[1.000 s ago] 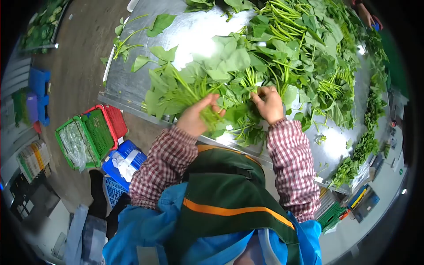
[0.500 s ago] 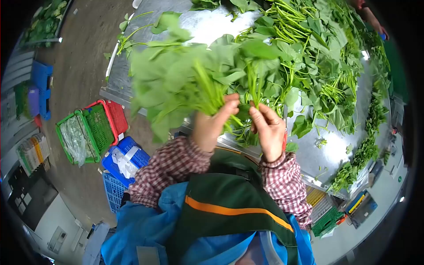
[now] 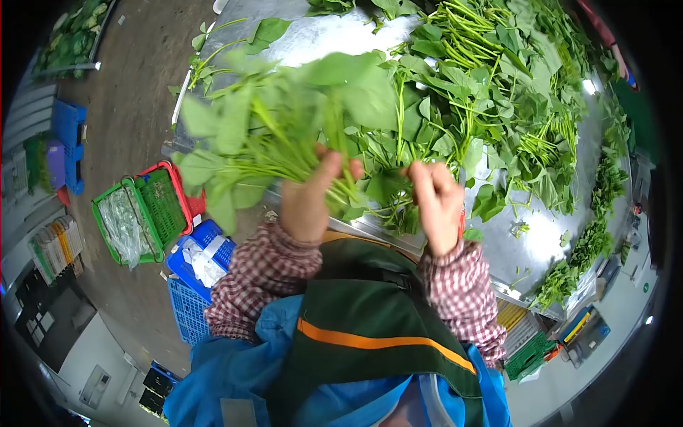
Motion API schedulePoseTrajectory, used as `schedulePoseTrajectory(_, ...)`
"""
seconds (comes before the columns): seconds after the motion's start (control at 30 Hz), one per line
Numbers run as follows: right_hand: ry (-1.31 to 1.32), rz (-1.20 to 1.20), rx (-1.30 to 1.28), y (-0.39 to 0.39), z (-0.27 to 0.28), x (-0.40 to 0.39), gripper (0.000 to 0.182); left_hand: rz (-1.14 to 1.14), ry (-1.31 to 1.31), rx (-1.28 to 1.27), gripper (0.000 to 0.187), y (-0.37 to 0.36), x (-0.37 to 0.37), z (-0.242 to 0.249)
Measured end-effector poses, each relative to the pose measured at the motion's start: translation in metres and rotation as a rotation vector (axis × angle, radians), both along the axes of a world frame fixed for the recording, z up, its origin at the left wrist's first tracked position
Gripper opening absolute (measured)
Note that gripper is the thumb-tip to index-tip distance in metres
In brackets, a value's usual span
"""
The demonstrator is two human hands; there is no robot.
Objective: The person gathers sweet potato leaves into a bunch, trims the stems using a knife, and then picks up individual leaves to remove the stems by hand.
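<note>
A bunch of leafy green stems (image 3: 277, 132) is gripped in my left hand (image 3: 309, 199), its leaves fanned out to the left and upward, partly blurred. My right hand (image 3: 439, 203) is a little to the right, thumb and fingers pinched together at the edge of a dark green leaf (image 3: 388, 186). How firmly it holds that leaf is unclear. Beyond both hands a large pile of leafy greens (image 3: 491, 99) covers much of the metal table (image 3: 523, 235). A small loose sprig lies on the metal to the right.
Green (image 3: 162, 206) and red crates (image 3: 186, 199) and blue baskets (image 3: 191, 309) stand on the floor at left. More greens (image 3: 601, 235) line the table's far right edge. Another person's arm (image 3: 601, 25) reaches in at the top right.
My left hand has moved left and slightly down with the bunch. The upright stems between my hands have joined the left bunch. The other person's arm has shifted.
</note>
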State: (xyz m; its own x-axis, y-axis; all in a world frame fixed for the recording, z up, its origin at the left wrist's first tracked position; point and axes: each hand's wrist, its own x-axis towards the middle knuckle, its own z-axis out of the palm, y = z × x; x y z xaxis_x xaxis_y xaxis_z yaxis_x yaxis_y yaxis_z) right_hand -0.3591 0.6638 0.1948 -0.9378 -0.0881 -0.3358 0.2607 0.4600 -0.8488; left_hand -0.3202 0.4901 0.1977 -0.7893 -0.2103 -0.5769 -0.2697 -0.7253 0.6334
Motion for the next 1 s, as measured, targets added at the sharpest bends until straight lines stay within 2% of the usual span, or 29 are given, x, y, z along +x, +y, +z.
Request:
schedulePoseTrajectory(0.03,0.094,-0.039,0.138,0.001,-0.016,-0.013,0.018,0.016,-0.006,0.029,0.012,-0.007,-0.001,-0.008)
schedulePoseTrajectory(0.07,0.221,0.059,0.266,0.0,-0.037,-0.028,0.022,0.032,-0.011,0.057,0.015,-0.015,-0.004,-0.024)
schedulePoseTrajectory(0.13,0.307,0.235,0.566,0.004,-0.088,-0.038,0.026,0.046,-0.055,0.177,0.018,-0.026,0.001,-0.046)
schedulePoseTrajectory(0.2,0.303,0.112,0.344,0.006,-0.081,-0.036,0.027,0.03,-0.142,0.37,0.02,-0.036,0.002,-0.062)
schedulePoseTrajectory(0.23,0.072,-0.036,0.112,0.004,-0.056,-0.033,0.025,0.047,-0.123,0.35,0.02,-0.039,0.008,-0.059)
schedulePoseTrajectory(0.27,-0.369,-0.24,-0.206,0.004,-0.019,-0.033,0.024,0.076,-0.119,0.327,0.02,-0.041,0.01,-0.056)
schedulePoseTrajectory(0.37,-0.552,-0.316,-0.513,0.025,-0.03,-0.035,0.022,0.202,-0.092,0.267,0.019,-0.043,0.007,-0.048)
schedulePoseTrajectory(0.5,-0.315,-0.29,-0.48,0.002,0.004,-0.024,0.02,0.057,-0.042,-0.173,0.017,-0.026,0.001,-0.024)
schedulePoseTrajectory(0.6,-0.061,-0.099,-0.337,-0.012,-0.012,-0.005,0.013,-0.14,0.084,-0.319,0.017,0.009,-0.003,-0.013)
schedulePoseTrajectory(0.63,-0.003,-0.004,-0.219,-0.019,-0.011,0.004,0.01,-0.173,0.126,-0.324,0.018,0.018,-0.002,-0.02)
schedulePoseTrajectory(0.67,-0.022,0.133,0.017,-0.023,-0.001,0.011,0.01,-0.209,0.172,-0.328,0.02,0.024,-0.001,-0.027)
schedulePoseTrajectory(0.7,0.013,0.101,-0.046,-0.029,0.001,0.018,0.01,-0.16,0.157,-0.342,0.021,0.027,-0.003,-0.024)
schedulePoseTrajectory(0.73,0.047,0.069,-0.106,-0.031,0.001,0.023,0.01,-0.145,0.09,-0.208,0.021,0.025,-0.004,-0.022)
schedulePoseTrajectory(0.83,0.212,0.199,-0.209,-0.022,0.005,0.027,0.01,-0.062,-0.08,0.151,0.015,0.013,-0.001,-0.021)
schedulePoseTrajectory(0.9,0.056,0.321,-0.198,-0.002,0.004,0.026,0.011,-0.286,0.098,-0.523,0.014,0.001,0.011,-0.049)
schedulePoseTrajectory(0.93,-0.023,0.382,-0.193,0.011,0.004,0.024,0.012,-0.254,0.128,-0.538,0.014,-0.007,0.009,-0.05)
schedulePoseTrajectory(0.97,-0.164,0.595,-0.027,0.027,0.012,0.018,0.014,-0.223,0.158,-0.553,0.014,-0.015,0.007,-0.051)
schedulePoseTrajectory(1.0,-0.116,0.668,-0.044,0.044,-0.002,0.023,0.024,-0.058,0.117,-0.242,0.014,-0.025,-0.006,-0.038)
